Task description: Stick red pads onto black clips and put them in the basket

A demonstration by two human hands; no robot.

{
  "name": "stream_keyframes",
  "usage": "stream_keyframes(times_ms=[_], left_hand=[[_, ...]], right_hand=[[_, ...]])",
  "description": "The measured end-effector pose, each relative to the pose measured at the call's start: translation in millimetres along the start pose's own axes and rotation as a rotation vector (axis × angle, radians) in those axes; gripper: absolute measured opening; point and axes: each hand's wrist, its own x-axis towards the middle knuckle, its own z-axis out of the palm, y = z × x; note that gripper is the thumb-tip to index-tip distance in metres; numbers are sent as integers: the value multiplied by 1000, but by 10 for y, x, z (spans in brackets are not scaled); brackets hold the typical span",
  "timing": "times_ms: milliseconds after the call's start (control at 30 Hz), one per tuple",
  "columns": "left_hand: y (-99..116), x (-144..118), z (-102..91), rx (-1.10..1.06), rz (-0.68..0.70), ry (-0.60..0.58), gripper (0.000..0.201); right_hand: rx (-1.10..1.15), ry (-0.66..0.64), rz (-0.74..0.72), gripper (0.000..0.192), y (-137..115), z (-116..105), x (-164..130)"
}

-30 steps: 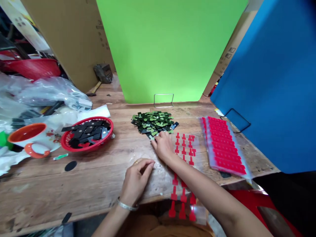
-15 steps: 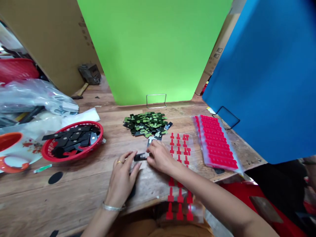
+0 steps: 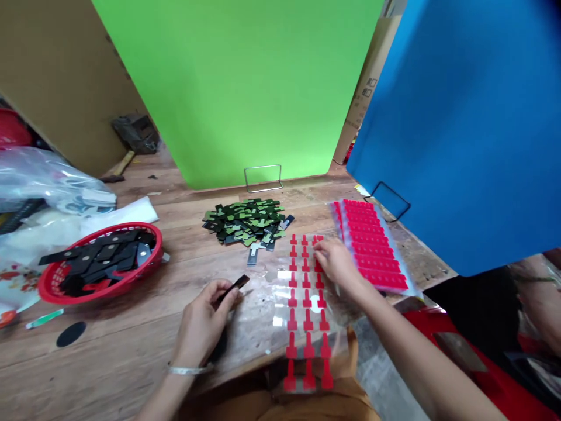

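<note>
Red stickers (image 3: 307, 292) on a clear sheet (image 3: 280, 286) lie at the near table edge, part hanging over; a few places in the rows look empty, many remain. Beyond sits a pile of green and black pieces (image 3: 245, 221), unworked by the look of it, and a stack of full red sheets (image 3: 372, 245) at right. The right hand (image 3: 335, 263) picks at the sheet's top rows — fingertips together. The left hand (image 3: 204, 318) pinches one small black piece (image 3: 234, 287). A wooden table (image 3: 131, 327) bears a red basket (image 3: 52, 290) of black parts; green and blue boards stand behind.
</note>
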Motion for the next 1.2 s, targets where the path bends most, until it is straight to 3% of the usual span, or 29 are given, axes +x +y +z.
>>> stream_keyframes(times_ms=[167,333,500,767,1000,1200], left_hand=[[239,-61,290,-498,-200,-159,35],[562,143,722,-668,-246,-264,26],[754,566,1106,-705,-300,-262,9],[854,1048,1565,-667,-325,-209,9],[924,1216,1785,-635,-316,-186,9],[911,1247,1828,-586,-323,-232,9]], right_hand=[[-107,-60,160,17,478,-90,354],[-113,-109,236,16,540,108,548],[-120,-105,311,12,459,220,590],[-89,-140,361,6,439,133,692],[-77,-82,301,15,429,202,551],[-67,-40,258,15,461,229,517]])
